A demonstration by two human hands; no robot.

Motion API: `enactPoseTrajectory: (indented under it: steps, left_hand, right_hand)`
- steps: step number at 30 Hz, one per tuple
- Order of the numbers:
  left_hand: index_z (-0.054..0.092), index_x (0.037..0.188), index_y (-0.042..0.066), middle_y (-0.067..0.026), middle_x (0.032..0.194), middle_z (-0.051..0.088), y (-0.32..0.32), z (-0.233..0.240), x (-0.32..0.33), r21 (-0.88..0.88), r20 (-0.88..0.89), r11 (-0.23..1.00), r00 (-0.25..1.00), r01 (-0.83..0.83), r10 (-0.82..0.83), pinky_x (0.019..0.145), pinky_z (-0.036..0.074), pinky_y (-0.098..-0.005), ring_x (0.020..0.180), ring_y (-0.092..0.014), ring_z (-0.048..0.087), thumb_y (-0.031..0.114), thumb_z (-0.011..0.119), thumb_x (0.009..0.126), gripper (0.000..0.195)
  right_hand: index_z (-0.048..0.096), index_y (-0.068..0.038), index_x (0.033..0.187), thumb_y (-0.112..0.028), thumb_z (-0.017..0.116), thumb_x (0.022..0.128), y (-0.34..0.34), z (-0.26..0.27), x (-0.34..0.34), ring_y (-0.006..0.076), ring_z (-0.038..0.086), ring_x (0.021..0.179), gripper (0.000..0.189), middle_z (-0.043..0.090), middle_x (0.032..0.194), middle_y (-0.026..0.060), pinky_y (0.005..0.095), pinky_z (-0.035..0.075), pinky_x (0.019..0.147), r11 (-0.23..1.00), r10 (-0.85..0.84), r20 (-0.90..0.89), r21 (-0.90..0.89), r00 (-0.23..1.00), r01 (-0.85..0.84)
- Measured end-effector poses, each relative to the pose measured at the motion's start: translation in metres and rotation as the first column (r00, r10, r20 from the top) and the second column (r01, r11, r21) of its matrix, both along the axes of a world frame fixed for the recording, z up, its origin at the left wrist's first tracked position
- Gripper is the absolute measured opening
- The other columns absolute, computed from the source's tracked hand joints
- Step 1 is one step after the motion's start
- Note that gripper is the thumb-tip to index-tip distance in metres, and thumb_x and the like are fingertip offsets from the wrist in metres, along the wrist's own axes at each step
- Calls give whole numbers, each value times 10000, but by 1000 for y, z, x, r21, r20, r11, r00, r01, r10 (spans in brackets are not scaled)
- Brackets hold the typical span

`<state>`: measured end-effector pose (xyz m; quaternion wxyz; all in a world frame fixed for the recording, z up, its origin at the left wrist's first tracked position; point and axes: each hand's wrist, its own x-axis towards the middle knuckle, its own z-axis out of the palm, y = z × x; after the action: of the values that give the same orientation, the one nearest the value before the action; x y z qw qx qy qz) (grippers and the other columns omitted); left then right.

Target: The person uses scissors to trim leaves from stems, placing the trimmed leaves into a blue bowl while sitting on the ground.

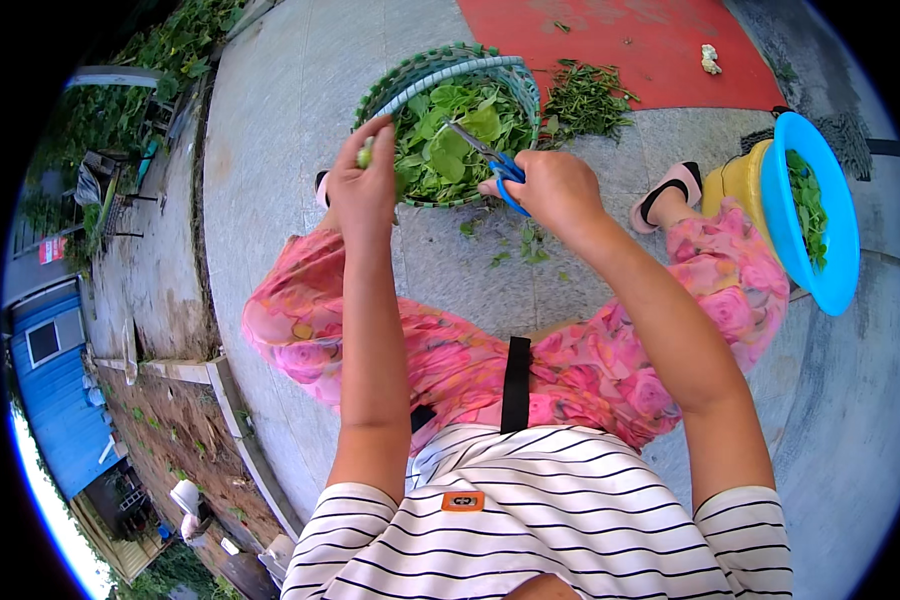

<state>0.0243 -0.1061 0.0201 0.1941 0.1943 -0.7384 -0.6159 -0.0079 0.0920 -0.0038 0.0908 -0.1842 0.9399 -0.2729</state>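
Observation:
My right hand [562, 184] grips scissors [501, 166] with blue handles. Their metal blades point up and left over a woven basket [531, 97] with a green-and-white rim, and look slightly apart. Loose leafy greens [450, 146] fill the basket. At the basket's left side my left hand [364, 176] is raised, its fingers curled around a small piece of greens [365, 154]. A blurred leaf shows beside the palm; most of what I hold is hidden by the hand.
A heap of cut green stems [589, 97] lies right of the basket, partly on a red mat [675, 45]. A blue basin [840, 255] with greens stands beside a yellow bucket [727, 184] at right. Leaf scraps [532, 244] litter the grey paving. A garden bed [172, 420] borders the left.

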Motion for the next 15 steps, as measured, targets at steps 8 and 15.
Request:
enactPoseTrajectory:
  steps: [8,15]
  left_hand:
    - [576,1105,26,-53,938,627,2,-32,2,476,-10,815,928,332,-372,673,485,-234,795,-93,589,200,596,878,287]
    - [589,1040,44,18,745,553,-2,-32,13,456,30,843,942,285,-335,554,399,-195,641,-53,492,234,583,887,244]
  right_hand:
    - [576,-67,579,-653,656,649,-12,9,-2,225,536,508,596,517,511,71,351,416,500,975,126,380,-220,916,-43]
    - [598,-74,610,-492,725,705,-10,4,0,72,456,497,447,516,542,-18,235,350,468,944,188,618,-329,764,33]
